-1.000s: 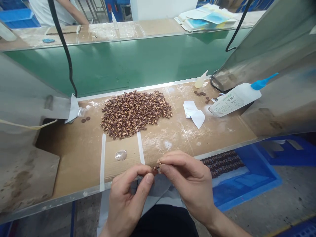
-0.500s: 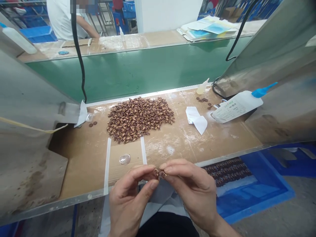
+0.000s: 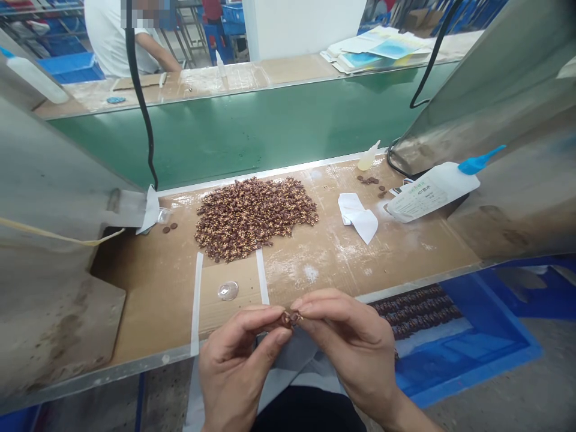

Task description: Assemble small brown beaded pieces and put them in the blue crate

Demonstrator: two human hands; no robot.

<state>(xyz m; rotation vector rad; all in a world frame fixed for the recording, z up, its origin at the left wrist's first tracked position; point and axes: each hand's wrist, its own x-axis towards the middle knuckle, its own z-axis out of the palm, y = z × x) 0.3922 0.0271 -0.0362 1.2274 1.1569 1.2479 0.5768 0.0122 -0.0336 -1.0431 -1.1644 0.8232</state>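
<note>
My left hand and my right hand meet at the front edge of the bench, thumbs and fingertips pinched. Between them are small dark-brown pieces with pale tan bits, touching or nearly touching; whether they are joined I cannot tell. Each hand is closed on its side of them. Beyond my hands spreads a heap of similar brown-and-tan pieces. A clear round disc lies on the cardboard between two white tape strips, just past my left hand.
A blue tray with rows of brown pieces stands low at the right. On the bench are a white glue bottle with a blue nozzle, a small dropper bottle and folded white paper. Metal panels flank both sides. Across sits a person.
The brown pieces at my fingertips are closer together than before. Both hands stay in nearly the same place, and the view has shifted very slightly.
</note>
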